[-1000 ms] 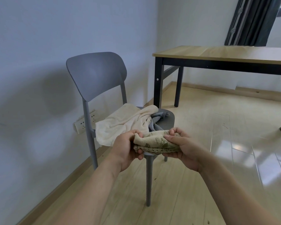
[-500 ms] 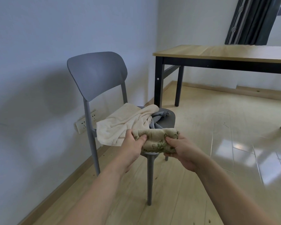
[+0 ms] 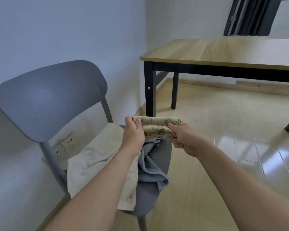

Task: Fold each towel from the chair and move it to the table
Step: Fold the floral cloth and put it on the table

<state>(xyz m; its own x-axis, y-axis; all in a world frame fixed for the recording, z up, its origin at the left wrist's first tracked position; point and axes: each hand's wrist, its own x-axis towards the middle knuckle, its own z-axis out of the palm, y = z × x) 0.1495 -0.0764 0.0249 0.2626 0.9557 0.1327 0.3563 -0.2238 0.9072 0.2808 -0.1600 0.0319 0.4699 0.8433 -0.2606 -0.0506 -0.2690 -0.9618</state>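
The scene is being viewed from a single head-worn wide-angle camera, which is being aimed forward and down. The grey plastic chair is being framed close by at eight o'clock, and the wooden-topped black-legged table farther off at one o'clock.

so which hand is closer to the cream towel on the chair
Left. The left hand hangs just above the cream towel; the right hand is out past the chair's front edge.

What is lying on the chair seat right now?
On the chair seat lie a cream towel and a crumpled grey-blue towel, side by side. The left forearm covers where they meet, so any overlap is hidden.
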